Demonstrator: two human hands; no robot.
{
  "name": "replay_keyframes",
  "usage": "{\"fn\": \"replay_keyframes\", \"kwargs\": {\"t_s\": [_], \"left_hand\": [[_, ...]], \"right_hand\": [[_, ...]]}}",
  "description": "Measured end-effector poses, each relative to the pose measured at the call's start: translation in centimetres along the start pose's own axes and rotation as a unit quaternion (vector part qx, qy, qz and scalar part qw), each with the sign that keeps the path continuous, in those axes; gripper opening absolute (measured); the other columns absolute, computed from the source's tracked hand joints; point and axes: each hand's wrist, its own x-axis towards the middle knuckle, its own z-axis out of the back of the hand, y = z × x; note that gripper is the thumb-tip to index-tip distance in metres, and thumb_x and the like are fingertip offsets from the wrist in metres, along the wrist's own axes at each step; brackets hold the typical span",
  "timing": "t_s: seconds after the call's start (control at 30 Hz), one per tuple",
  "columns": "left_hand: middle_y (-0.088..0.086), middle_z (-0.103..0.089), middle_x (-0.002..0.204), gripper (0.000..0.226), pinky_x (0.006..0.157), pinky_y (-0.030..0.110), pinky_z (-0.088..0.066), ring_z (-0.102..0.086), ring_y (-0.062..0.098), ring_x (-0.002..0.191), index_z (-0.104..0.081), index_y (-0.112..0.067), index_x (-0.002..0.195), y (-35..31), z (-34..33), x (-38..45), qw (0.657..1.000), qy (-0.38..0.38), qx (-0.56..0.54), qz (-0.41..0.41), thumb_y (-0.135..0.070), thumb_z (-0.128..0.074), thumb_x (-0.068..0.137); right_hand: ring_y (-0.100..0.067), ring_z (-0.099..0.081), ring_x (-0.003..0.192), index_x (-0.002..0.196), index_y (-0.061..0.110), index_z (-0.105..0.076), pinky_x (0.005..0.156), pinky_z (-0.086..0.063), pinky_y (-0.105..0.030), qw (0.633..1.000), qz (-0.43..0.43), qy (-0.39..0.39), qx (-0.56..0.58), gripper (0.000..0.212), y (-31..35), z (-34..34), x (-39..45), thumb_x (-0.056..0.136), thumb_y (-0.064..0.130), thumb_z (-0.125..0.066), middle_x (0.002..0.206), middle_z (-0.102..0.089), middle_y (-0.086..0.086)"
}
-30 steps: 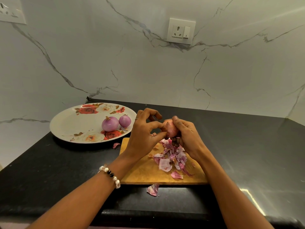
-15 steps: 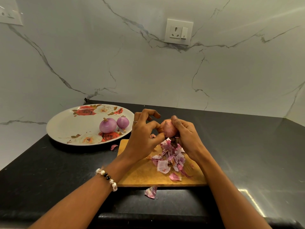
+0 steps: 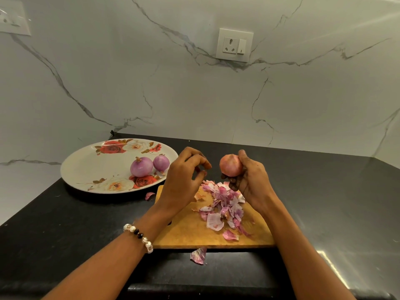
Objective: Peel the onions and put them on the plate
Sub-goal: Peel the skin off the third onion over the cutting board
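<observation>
A: Where is the onion (image 3: 231, 165)?
B: Above the cutting board (image 3: 190, 230), gripped by the right hand (image 3: 249, 180), so peels drop there.
A: The left hand (image 3: 186, 176)?
B: Beside it, fingertips pinched together; whether on skin, unclear.

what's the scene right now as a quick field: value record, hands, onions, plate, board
left hand: fingers curled, off the onion, nothing clearly held
right hand: grips held onion above the board
plate: floral, left of the board, holds two peeled onions
cutting board: wooden, on black counter
peels: piled on the board; strays lie on the counter
</observation>
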Motion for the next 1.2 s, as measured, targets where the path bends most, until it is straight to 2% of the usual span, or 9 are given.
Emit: {"fn": "replay_keyframes", "kwargs": {"t_s": [0.1, 0.17, 0.33, 0.47, 0.63, 0.7, 0.9, 1.07, 1.2], "left_hand": [[0.001, -0.066, 0.087, 0.012, 0.071, 0.004, -0.046, -0.063, 0.012, 0.076, -0.067, -0.011, 0.090, -0.09, -0.15, -0.30, 1.000, 0.021, -0.017, -0.010, -0.008, -0.072, 0.080], [0.000, -0.067, 0.086, 0.012, 0.070, 0.007, -0.048, -0.061, 0.008, 0.075, -0.066, -0.011, 0.092, -0.26, -0.27, -0.44, 0.999, 0.014, -0.037, -0.008, -0.017, -0.070, 0.083], [-0.001, -0.066, 0.086, 0.017, 0.065, 0.006, -0.046, -0.060, 0.003, 0.074, -0.068, -0.010, 0.091, -0.91, -0.02, -0.13, 0.995, -0.011, -0.102, 0.006, -0.025, -0.067, 0.082], [-0.002, -0.063, 0.092, 0.022, 0.065, 0.007, -0.048, -0.060, 0.004, 0.076, -0.068, -0.010, 0.093, -0.88, 0.03, -0.10, 0.994, -0.014, -0.109, 0.012, -0.027, -0.070, 0.079], [0.001, -0.062, 0.093, 0.024, 0.069, 0.005, -0.048, -0.058, 0.002, 0.076, -0.069, -0.007, 0.090, -0.73, -0.15, -0.16, 0.995, -0.028, -0.089, 0.017, -0.028, -0.070, 0.078], [0.002, -0.062, 0.094, 0.023, 0.070, 0.005, -0.047, -0.057, 0.004, 0.078, -0.069, -0.007, 0.088, -0.64, -0.11, -0.23, 0.996, -0.029, -0.082, 0.015, -0.026, -0.072, 0.077], [0.008, -0.060, 0.100, 0.018, 0.075, 0.003, -0.045, -0.055, 0.010, 0.088, -0.069, -0.003, 0.090, -0.40, -0.23, -0.21, 0.999, -0.028, -0.038, -0.003, -0.013, -0.076, 0.077], [0.008, -0.051, 0.113, 0.017, 0.080, 0.000, -0.039, -0.049, 0.010, 0.100, -0.068, -0.005, 0.092, -0.13, -0.44, -0.36, 1.000, -0.008, -0.025, 0.002, -0.019, -0.071, 0.083], [0.008, -0.048, 0.117, 0.021, 0.080, 0.002, -0.036, -0.042, 0.007, 0.107, -0.065, -0.007, 0.093, -0.02, -0.71, -0.35, 1.000, 0.011, -0.010, -0.002, -0.026, -0.063, 0.086]], "right_hand": [[-0.031, -0.060, 0.082, 0.109, 0.006, -0.058, 0.052, -0.051, -0.021, 1.000, 0.000, 0.003, -0.009, 0.038, -0.04, -0.18, -0.02, 0.102, 0.041, -0.044, 0.116, -0.056, -0.033], [-0.028, -0.062, 0.079, 0.108, 0.007, -0.058, 0.052, -0.051, -0.020, 1.000, -0.003, 0.006, -0.005, 0.037, -0.02, -0.27, -0.12, 0.102, 0.040, -0.043, 0.116, -0.057, -0.031], [-0.022, -0.064, 0.066, 0.102, 0.005, -0.062, 0.054, -0.056, -0.026, 0.999, -0.008, 0.032, 0.024, 0.039, 0.03, -0.28, -0.09, 0.095, 0.041, -0.050, 0.097, -0.064, -0.022], [-0.026, -0.068, 0.070, 0.117, -0.006, -0.062, 0.056, -0.060, -0.031, 0.995, -0.015, 0.094, 0.034, 0.055, -0.08, -0.33, -0.11, 0.086, 0.040, -0.056, 0.103, -0.066, -0.028], [-0.033, -0.069, 0.091, 0.115, 0.000, -0.064, 0.067, -0.063, -0.039, 0.995, -0.007, 0.103, 0.012, 0.049, -0.32, -0.39, -0.04, 0.083, 0.037, -0.058, 0.116, -0.065, -0.029], [-0.036, -0.068, 0.099, 0.114, 0.003, -0.065, 0.073, -0.063, -0.044, 0.995, -0.006, 0.100, 0.006, 0.048, -0.42, -0.41, -0.04, 0.081, 0.037, -0.059, 0.117, -0.066, -0.025], [-0.033, -0.070, 0.092, 0.120, 0.001, -0.061, 0.066, -0.063, -0.042, 0.994, 0.001, 0.110, -0.006, 0.052, -0.53, -0.42, -0.10, 0.081, 0.035, -0.060, 0.117, -0.063, -0.025], [-0.031, -0.073, 0.088, 0.117, 0.005, -0.061, 0.066, -0.063, -0.043, 0.994, 0.004, 0.109, -0.016, 0.046, -0.67, -0.42, 0.02, 0.081, 0.033, -0.060, 0.113, -0.065, -0.023], [-0.033, -0.072, 0.089, 0.116, 0.005, -0.062, 0.067, -0.063, -0.045, 0.994, 0.001, 0.106, -0.009, 0.045, -0.56, -0.39, 0.06, 0.081, 0.033, -0.060, 0.112, -0.065, -0.023]]}}
